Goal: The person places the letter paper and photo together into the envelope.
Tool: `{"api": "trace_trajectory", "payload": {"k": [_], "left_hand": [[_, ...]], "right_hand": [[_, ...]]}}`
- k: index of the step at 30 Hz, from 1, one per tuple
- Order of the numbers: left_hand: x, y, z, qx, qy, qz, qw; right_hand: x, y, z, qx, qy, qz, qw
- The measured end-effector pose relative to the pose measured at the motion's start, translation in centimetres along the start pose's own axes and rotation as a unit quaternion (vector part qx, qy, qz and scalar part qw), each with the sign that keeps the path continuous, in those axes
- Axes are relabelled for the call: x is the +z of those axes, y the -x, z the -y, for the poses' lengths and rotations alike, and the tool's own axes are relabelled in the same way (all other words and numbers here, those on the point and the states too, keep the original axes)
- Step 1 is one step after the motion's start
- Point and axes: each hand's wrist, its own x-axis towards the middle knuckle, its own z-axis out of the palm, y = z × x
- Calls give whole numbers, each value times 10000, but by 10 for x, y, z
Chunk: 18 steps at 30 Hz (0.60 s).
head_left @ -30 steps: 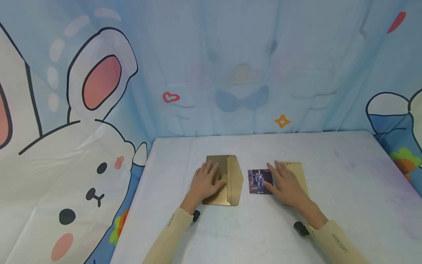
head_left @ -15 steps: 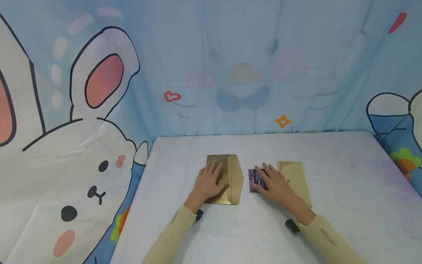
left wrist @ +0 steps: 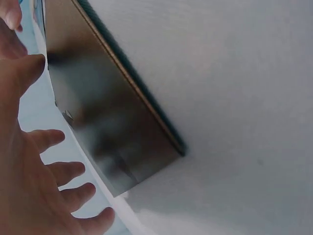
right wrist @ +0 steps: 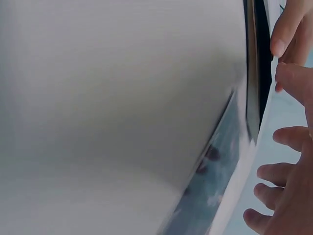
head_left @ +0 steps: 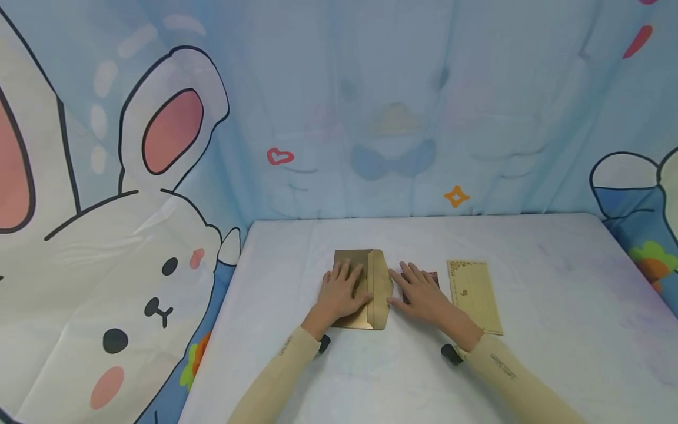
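Observation:
A gold envelope (head_left: 379,288) lies on the white-covered table, its pointed flap spread out to the right. Over its left part is my left hand (head_left: 339,294), fingers spread; the left wrist view shows the fingers reaching above the shiny envelope (left wrist: 102,98). My right hand (head_left: 424,299) is stretched over a small photo (head_left: 434,277) and hides most of it. Its thumb and index fingertip come right at the flap's edge. From the right wrist, the photo (right wrist: 205,186) lies flat below the extended fingers, close to the envelope's edge (right wrist: 252,73).
A cream card (head_left: 479,300) with a decorated border lies to the right of the photo. Behind the table hangs a blue curtain (head_left: 392,70), and a printed rabbit (head_left: 175,318) covers the cloth at the left.
My right hand has moved left from beside the cream card, over the photo, to the envelope's flap, uncovering the card. My left hand stays over the envelope, shifted only slightly.

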Motion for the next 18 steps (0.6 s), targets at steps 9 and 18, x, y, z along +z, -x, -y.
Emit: {"api": "trace_trajectory", "payload": {"k": [9,18], "left_hand": [[-1,-3,-1,-62,193,137,9997],[0,-3,-1,-66,376,56,9993]], "right_hand": [[2,-20,20,-296,19,635,9975],[7,-27,26,-515,-100,977,9938]]}}
